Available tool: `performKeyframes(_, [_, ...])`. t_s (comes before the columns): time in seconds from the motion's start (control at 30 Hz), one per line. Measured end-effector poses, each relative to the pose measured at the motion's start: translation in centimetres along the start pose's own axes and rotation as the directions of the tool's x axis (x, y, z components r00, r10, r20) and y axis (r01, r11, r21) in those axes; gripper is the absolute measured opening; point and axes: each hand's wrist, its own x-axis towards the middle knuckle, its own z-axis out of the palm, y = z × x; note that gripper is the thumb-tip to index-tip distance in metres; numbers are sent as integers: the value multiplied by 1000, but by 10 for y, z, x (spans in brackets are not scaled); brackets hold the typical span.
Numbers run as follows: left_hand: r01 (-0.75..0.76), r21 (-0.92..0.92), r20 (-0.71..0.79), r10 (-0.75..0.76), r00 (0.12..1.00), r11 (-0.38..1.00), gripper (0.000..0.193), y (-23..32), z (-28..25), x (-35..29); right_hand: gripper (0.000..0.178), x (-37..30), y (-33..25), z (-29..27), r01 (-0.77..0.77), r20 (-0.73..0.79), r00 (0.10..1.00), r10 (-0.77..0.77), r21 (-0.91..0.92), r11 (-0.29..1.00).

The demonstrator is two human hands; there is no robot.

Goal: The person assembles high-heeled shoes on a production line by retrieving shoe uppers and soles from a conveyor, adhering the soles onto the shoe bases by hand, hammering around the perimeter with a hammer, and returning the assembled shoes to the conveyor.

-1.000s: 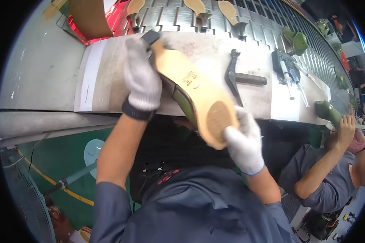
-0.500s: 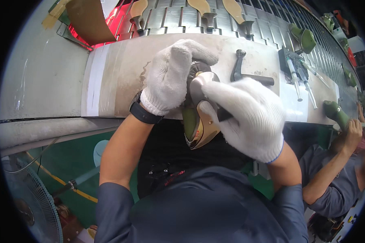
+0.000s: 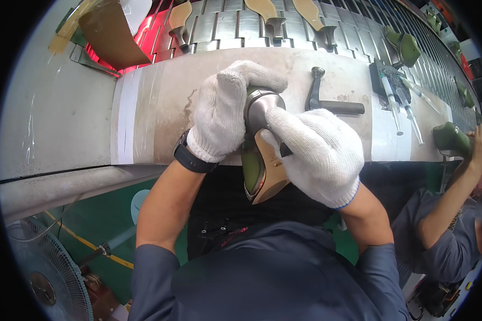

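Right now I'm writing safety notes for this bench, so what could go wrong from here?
The green high-heeled shoe might slip if either gloved hand, left or right, loosens: its toe reaches past the workbench edge. The right hand could also bump the hammer lying just beyond it.

Green floor [image 3: 104, 214] (yellow-striped, perhaps painted), slatted metal conveyor [image 3: 229, 33]

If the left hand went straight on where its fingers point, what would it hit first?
The left hand would probably meet the dark hammer on the bench first, though depth is unclear: it might pass above.
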Motion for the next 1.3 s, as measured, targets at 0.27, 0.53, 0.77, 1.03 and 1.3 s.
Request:
performKeyframes(0.27, [0, -23, 28, 1, 1000, 1000, 110, 1, -3, 1, 57, 2, -1, 0, 18, 31, 999, -17, -11, 1000])
performKeyframes(0.53, [263, -277, 125, -237, 964, 924, 36, 4, -12, 20, 46, 16, 12, 16, 24, -48, 999, -25, -15, 1000])
performKeyframes(0.77, [164, -381, 32, -165, 986, 910, 30, -18, -27, 29, 13, 16, 10, -8, -717, 171, 692, 702, 276, 640])
performKeyframes(1.03, [111, -303, 19, -110, 994, 947, 30, -18, 15, 44, 32, 62, 12, -24, -291, 400, 795, 457, -410, 865])
performKeyframes(1.3, [204, -264, 142, -171, 975, 943, 41, 0, 16, 45, 35, 43, 26, -25, -417, 361, 779, 513, -314, 853])
